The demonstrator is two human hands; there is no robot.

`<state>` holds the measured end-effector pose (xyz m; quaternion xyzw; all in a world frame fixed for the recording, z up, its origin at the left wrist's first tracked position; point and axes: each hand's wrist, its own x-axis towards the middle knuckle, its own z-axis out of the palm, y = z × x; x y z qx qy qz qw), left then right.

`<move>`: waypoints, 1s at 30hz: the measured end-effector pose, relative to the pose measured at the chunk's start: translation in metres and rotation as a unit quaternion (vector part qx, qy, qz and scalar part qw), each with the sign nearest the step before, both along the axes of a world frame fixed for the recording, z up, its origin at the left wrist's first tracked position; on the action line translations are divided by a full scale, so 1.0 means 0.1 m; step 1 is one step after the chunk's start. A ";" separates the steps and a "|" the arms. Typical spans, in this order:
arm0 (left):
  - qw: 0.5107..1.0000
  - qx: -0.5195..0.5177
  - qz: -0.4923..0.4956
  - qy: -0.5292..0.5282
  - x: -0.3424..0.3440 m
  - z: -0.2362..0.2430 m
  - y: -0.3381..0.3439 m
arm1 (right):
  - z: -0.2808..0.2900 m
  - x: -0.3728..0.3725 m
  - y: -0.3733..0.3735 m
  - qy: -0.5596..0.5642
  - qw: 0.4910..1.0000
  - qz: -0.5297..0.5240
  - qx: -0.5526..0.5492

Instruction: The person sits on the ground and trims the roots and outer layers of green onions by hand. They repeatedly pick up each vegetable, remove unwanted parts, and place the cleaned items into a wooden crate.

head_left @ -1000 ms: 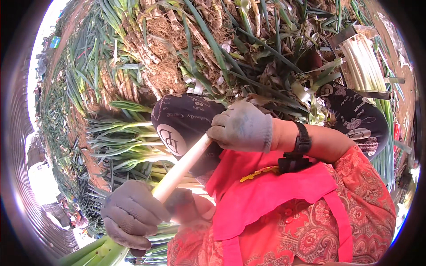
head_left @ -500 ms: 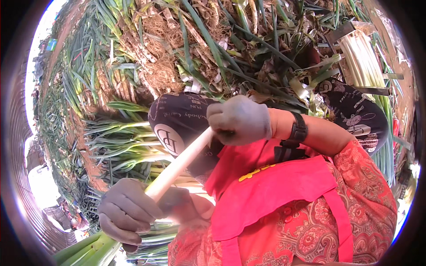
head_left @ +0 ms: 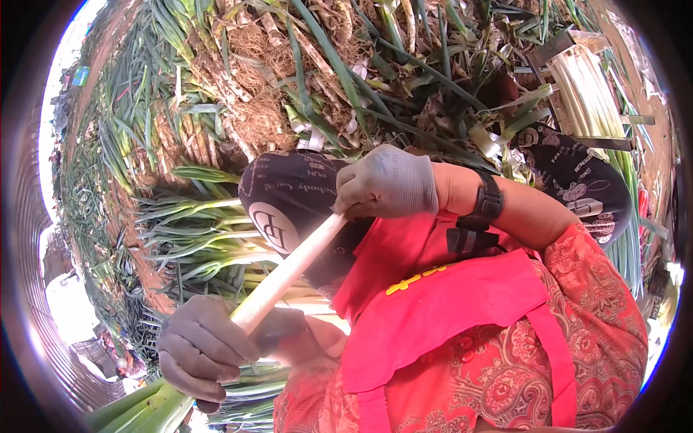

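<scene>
A long green onion (head_left: 289, 273) lies slantwise across my lap, its white stalk bare and its green leaves running down to the lower left. My gloved left hand (head_left: 202, 348) is closed around the stalk where white turns to green. At the upper end, my gloved right hand (head_left: 388, 182) has its fingers pinched on the tip of the white stalk. That end is covered by the fingers, so any roots there cannot be seen. Below the onion are my dark patterned trouser knee (head_left: 278, 191) and red apron (head_left: 440, 310).
Unpeeled green onions with brown, tangled roots (head_left: 263, 119) are heaped ahead of me. Peeled ones with green tops (head_left: 216, 231) lie to the left of my knee. At the far right, a bundle of white stalks (head_left: 586, 92) sits in a metal holder (head_left: 606, 143).
My right hand has turned and shifted slightly up and left at the stalk's end, showing more of its back. My left hand has barely moved and still grips the onion.
</scene>
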<state>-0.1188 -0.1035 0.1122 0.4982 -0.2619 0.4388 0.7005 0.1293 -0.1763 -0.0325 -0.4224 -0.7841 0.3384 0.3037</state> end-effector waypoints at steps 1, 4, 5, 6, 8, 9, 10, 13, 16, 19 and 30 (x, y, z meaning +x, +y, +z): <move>1.000 0.003 -0.006 -0.003 0.01 -0.01 0.01 | -0.05 0.00 -0.01 0.034 0.999 -0.018 0.019; 1.000 0.007 -0.006 0.004 -0.06 -0.04 0.05 | -0.18 0.04 -0.01 0.053 0.981 -0.153 -0.105; 1.000 0.005 0.010 0.003 -0.10 -0.06 0.05 | -0.25 0.09 -0.01 0.045 0.961 -0.211 -0.176; 1.000 0.001 0.025 0.000 -0.14 -0.08 0.05 | -0.49 0.23 0.01 0.055 0.934 -0.313 -0.162; 0.998 -0.025 0.047 -0.016 -0.18 -0.07 0.00 | -1.11 0.77 -0.03 0.032 0.876 -0.452 -0.163; 0.995 -0.026 0.094 0.001 -0.19 -0.09 -0.02 | -1.34 1.05 -0.14 -0.001 0.850 -0.494 -0.181; 0.992 -0.042 0.115 -0.005 -0.21 -0.11 -0.04 | -1.42 1.22 -0.28 -0.086 0.827 -0.518 -0.199; 0.981 -0.086 0.172 -0.034 -0.26 -0.13 -0.05 | -1.27 1.42 -0.41 -0.189 0.814 -0.500 -0.229; 0.959 -0.142 0.240 -0.046 -0.29 -0.09 -0.14 | -0.84 1.16 -0.38 -0.266 0.893 -0.345 -0.113; 0.954 -0.178 0.239 -0.037 -0.24 -0.09 -0.13 | -0.25 0.64 -0.40 -0.030 0.937 -0.253 -0.238; 0.896 -0.244 0.368 0.055 -0.37 0.04 -0.45 | -1.36 0.93 -0.44 -0.378 0.812 -0.310 -0.318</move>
